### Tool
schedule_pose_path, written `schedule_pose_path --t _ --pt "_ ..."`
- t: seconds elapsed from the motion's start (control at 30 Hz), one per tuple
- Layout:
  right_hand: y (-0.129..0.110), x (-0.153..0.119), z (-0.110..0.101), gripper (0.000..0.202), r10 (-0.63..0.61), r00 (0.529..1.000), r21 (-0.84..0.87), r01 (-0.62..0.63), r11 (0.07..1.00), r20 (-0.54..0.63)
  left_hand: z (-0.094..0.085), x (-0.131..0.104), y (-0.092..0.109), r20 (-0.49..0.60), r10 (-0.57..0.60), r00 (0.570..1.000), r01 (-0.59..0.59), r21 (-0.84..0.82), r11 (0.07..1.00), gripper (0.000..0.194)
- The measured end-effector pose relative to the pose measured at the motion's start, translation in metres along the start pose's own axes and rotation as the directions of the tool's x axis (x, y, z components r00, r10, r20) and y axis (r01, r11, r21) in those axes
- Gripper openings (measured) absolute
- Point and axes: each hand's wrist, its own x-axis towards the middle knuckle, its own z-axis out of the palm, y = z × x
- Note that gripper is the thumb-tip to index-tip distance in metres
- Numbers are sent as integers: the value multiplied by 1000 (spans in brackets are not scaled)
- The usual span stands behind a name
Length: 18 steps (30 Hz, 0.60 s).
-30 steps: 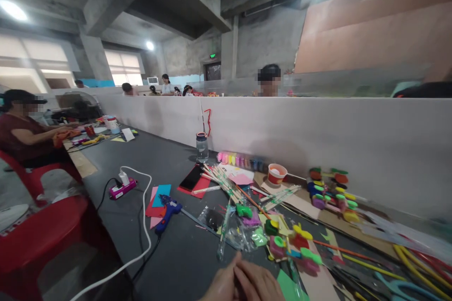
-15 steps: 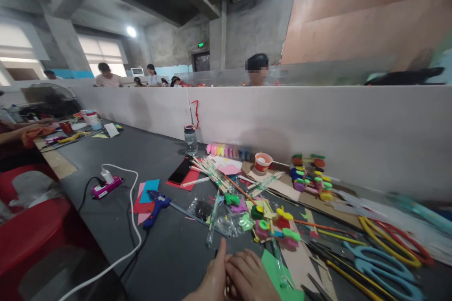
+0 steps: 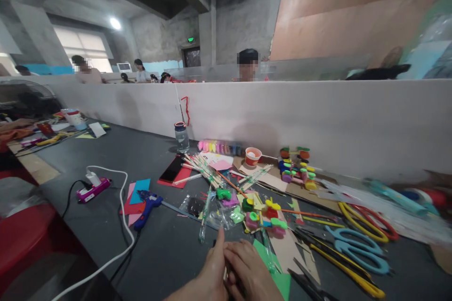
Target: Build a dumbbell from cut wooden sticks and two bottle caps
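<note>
Near the table's front edge, my left hand [image 3: 211, 265] and my right hand [image 3: 247, 263] are pressed together. The left thumb points up and away from me. Curled fingers of the right hand lie against the left palm. Something small and dark shows in slivers between them; most of it is hidden and I cannot make out what it is. Just right of the hands lies green paper [image 3: 282, 284]. Beyond them stand small colourful clay figures [image 3: 266, 218], and a clear plastic wrapper [image 3: 218, 216] is spread beside a bundle of patterned paper straws [image 3: 205, 169].
At left lie a blue glue gun [image 3: 150, 207], coloured paper [image 3: 141, 190], a purple power strip [image 3: 93, 190] and a white cable [image 3: 123, 197]. Blue-handled scissors [image 3: 362, 247] and yellow-handled scissors [image 3: 363, 225] lie right. Farther back stand a jar [image 3: 181, 138] and a paper cup [image 3: 253, 156] before a white partition [image 3: 318, 122].
The view has swung a little to the right, so the table things appear farther left. My hands stay pressed together near the same spot, with the right fingers slightly shifted.
</note>
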Motion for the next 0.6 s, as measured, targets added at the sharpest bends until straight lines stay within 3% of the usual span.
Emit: schedule_pose_path --t 0.3,0.47,0.6 --pt "-11 0 -14 38 186 981 5 -187 982 56 5 -11 1 114 -89 989 95 -48 994 49" --pt "-16 -2 -29 55 240 969 31 -242 970 52 2 -14 8 98 -83 992 87 -37 996 45" --pt "-18 -13 -44 43 271 963 48 -271 961 14 -4 -12 19 124 -89 988 85 44 995 38"
